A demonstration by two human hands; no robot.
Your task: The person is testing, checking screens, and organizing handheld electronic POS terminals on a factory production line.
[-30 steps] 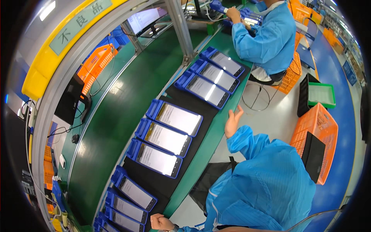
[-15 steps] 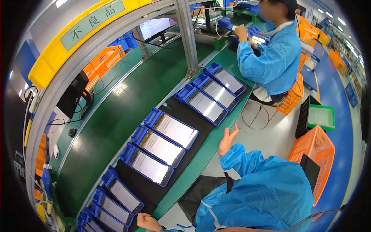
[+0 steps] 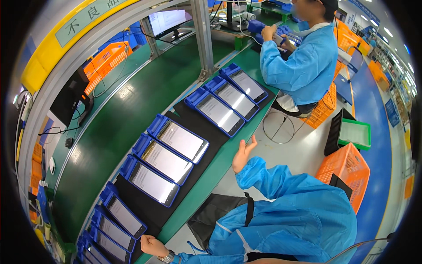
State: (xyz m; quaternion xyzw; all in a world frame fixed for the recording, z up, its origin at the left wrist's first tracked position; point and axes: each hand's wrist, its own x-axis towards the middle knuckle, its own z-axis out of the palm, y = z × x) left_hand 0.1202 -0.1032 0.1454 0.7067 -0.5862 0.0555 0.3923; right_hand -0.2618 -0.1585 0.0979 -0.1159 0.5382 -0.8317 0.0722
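Note:
My left hand (image 3: 153,246), with a metal watch at the wrist, is closed in a fist at the table's near edge. It is close beside the lower corner of a blue handheld terminal (image 3: 125,216), with nothing visible in it. My right hand (image 3: 242,155) is raised over the near edge with fingers apart, holding nothing. Blue terminals with lit screens lie in groups on a black mat (image 3: 210,140): a middle group (image 3: 168,159), a far group (image 3: 220,113) and a near-left group (image 3: 115,233). The terminals at the lower left are partly cut off.
A co-worker in a blue smock (image 3: 303,66) sits at the far right, handling a blue device. Orange crates (image 3: 345,169) and a green-rimmed tray (image 3: 355,133) stand right of me. A metal post (image 3: 202,39), monitors (image 3: 167,22) and cables border the green bench (image 3: 132,105).
The whole view has shifted, so the bench and terminals appear further left. My hands keep nearly the same places by the table edge. The co-worker's hands and device have changed position.

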